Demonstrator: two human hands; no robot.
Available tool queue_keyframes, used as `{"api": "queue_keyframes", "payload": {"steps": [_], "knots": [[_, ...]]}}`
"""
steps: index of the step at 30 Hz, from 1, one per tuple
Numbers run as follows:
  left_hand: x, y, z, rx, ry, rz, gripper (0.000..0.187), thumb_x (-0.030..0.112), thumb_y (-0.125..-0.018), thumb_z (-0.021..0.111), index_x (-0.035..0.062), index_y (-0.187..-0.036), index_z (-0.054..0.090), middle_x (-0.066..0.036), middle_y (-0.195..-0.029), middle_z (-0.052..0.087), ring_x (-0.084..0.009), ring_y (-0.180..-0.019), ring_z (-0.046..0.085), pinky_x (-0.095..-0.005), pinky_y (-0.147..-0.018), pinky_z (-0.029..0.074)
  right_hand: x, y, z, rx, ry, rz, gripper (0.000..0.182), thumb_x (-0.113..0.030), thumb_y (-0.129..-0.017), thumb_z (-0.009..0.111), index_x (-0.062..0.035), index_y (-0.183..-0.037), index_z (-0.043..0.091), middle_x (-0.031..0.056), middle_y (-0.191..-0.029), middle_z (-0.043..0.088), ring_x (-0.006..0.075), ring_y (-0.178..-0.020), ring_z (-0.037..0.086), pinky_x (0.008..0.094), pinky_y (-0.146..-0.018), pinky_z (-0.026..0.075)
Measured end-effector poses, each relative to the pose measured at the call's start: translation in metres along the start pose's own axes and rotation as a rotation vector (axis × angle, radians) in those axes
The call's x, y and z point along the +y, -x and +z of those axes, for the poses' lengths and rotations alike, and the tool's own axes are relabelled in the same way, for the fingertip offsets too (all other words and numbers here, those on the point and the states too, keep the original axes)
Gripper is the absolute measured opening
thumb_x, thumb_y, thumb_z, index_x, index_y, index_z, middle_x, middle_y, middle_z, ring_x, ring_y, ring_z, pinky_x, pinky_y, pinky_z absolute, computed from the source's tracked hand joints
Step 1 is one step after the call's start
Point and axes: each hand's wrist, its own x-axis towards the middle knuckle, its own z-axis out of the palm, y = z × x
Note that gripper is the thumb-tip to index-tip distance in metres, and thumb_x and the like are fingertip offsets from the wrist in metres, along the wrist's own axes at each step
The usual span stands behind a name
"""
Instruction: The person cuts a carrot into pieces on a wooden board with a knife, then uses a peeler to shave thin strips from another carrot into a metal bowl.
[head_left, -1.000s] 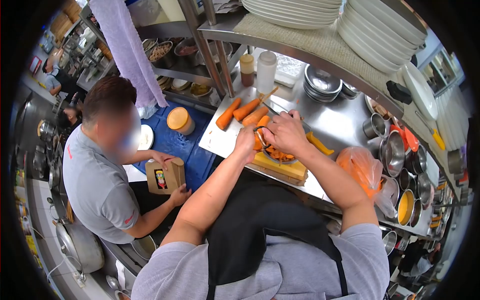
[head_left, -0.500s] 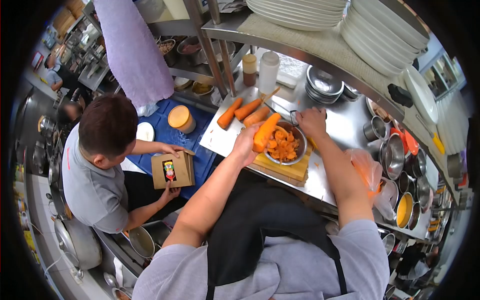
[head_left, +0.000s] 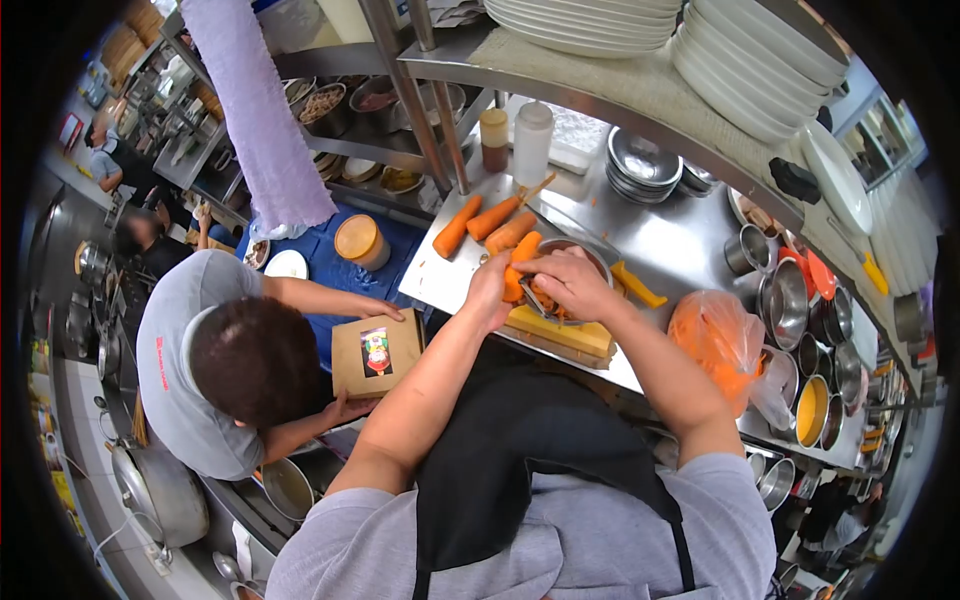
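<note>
My left hand (head_left: 490, 291) is wrapped round a peeled carrot (head_left: 520, 268), tilted over the near left rim of a metal bowl (head_left: 603, 262). Against the carrot's near side, my right hand (head_left: 572, 282) is closed on a small metal tool, mostly hidden by the fingers. Orange carrot pieces in the bowl are largely covered by my hands. Beneath the bowl is a yellow cutting board (head_left: 560, 335). A yellow handle (head_left: 638, 285) sticks out at the bowl's right. Several unpeeled carrots (head_left: 458, 226) lie on a white board (head_left: 425, 272) to the left.
On my left, a co-worker bends over a cardboard box (head_left: 350, 340) held in both hands, close to my left forearm. Sauce bottles (head_left: 533, 140) and stacked metal bowls (head_left: 645, 165) stand behind. An orange-filled plastic bag (head_left: 712, 340) sits right. A plate-laden shelf (head_left: 600, 75) hangs above.
My right hand has come down and left from beyond the bowl to the carrot. The carrot has tilted and shifted slightly left. The co-worker has leaned forward, bringing the box nearer my arm.
</note>
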Motion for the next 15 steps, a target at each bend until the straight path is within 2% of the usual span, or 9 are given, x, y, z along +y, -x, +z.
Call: {"api": "queue_keyframes", "payload": {"steps": [2, 3, 4, 6, 8, 10, 13, 15], "knots": [[-0.002, -0.002, -0.011, -0.027, -0.012, 0.008, 0.038, 0.033, -0.107, 0.035, 0.0066, -0.127, 0.055, -0.009, -0.109, 0.065, -0.0209, -0.09, 0.064, -0.0364, -0.07, 0.049, 0.013, 0.011, 0.006, 0.084, -0.028, -0.037, 0.032, -0.033, -0.101, 0.05, -0.0147, -0.114, 0.073, 0.007, -0.099, 0.07, 0.0253, -0.094, 0.06, 0.041, -0.091, 0.036], [-0.001, -0.003, -0.016, -0.043, -0.051, -0.006, 0.039, 0.033, -0.107, 0.036, 0.0065, -0.128, 0.055, -0.008, -0.106, 0.065, -0.0203, -0.088, 0.063, -0.0366, -0.07, 0.049, 0.026, 0.017, -0.002, -0.012, 0.1, 0.034, 0.031, -0.033, -0.1, 0.05, -0.0116, -0.101, 0.073, 0.0065, -0.091, 0.067, 0.026, -0.093, 0.06, 0.0419, -0.09, 0.036], [0.001, -0.002, -0.018, -0.058, -0.09, -0.02, 0.039, 0.034, -0.107, 0.037, 0.0063, -0.128, 0.055, -0.008, -0.104, 0.066, -0.0196, -0.085, 0.061, -0.0367, -0.069, 0.049, 0.028, 0.022, -0.007, -0.015, 0.103, 0.029, 0.031, -0.033, -0.1, 0.05, -0.0116, -0.101, 0.073, 0.0065, -0.091, 0.067, 0.026, -0.093, 0.06, 0.0419, -0.09, 0.036], [0.003, 0.002, -0.014, -0.042, -0.072, 0.002, 0.039, 0.033, -0.107, 0.037, 0.0055, -0.127, 0.055, -0.009, -0.102, 0.065, -0.0191, -0.083, 0.06, -0.0363, -0.069, 0.049, 0.027, 0.029, -0.015, 0.109, 0.205, 0.154, 0.033, -0.035, -0.1, 0.051, -0.0097, -0.091, 0.07, 0.0062, -0.086, 0.065, 0.0269, -0.091, 0.06, 0.0428, -0.088, 0.036], [0.005, 0.002, -0.01, -0.032, -0.059, 0.019, 0.039, 0.033, -0.107, 0.038, 0.0047, -0.126, 0.056, -0.009, -0.099, 0.065, -0.0186, -0.081, 0.059, -0.0359, -0.068, 0.048, 0.022, 0.028, -0.018, 0.14, 0.239, 0.191, 0.032, -0.036, -0.099, 0.053, -0.0104, -0.09, 0.07, 0.0063, -0.087, 0.066, 0.0269, -0.091, 0.061, 0.0439, -0.089, 0.037], [0.004, -0.001, -0.005, -0.088, -0.078, 0.023, 0.038, 0.029, -0.107, 0.038, 0.0018, -0.127, 0.054, -0.011, -0.105, 0.065, -0.0208, -0.088, 0.062, -0.0378, -0.073, 0.051, 0.001, 0.019, -0.019, 0.303, 0.394, 0.159, 0.029, -0.036, -0.096, 0.058, -0.0116, -0.087, 0.069, 0.006, -0.087, 0.067, 0.0268, -0.091, 0.061, 0.0455, -0.09, 0.037], [0.003, 0.007, 0.021, -0.035, 0.081, 0.041, 0.029, 0.024, -0.106, 0.042, 0.0037, -0.12, 0.057, -0.009, -0.105, 0.065, -0.0198, -0.091, 0.065, -0.0358, -0.078, 0.053, -0.02, 0.006, -0.021, 0.303, 0.503, 0.087, 0.027, -0.036, -0.094, 0.062, -0.0126, -0.083, 0.069, 0.0049, -0.084, 0.066, 0.0256, -0.089, 0.06, 0.0474, -0.091, 0.037], [0.001, 0.005, 0.02, -0.087, 0.06, 0.049, 0.028, 0.022, -0.106, 0.041, 0.0035, -0.121, 0.057, -0.009, -0.108, 0.065, -0.0194, -0.096, 0.065, -0.0354, -0.082, 0.053, -0.029, -0.001, -0.021, 0.292, 0.564, 0.049, 0.027, -0.037, -0.093, 0.062, -0.0129, -0.082, 0.069, 0.0043, -0.083, 0.065, 0.0249, -0.088, 0.06, 0.0478, -0.091, 0.037]]}}
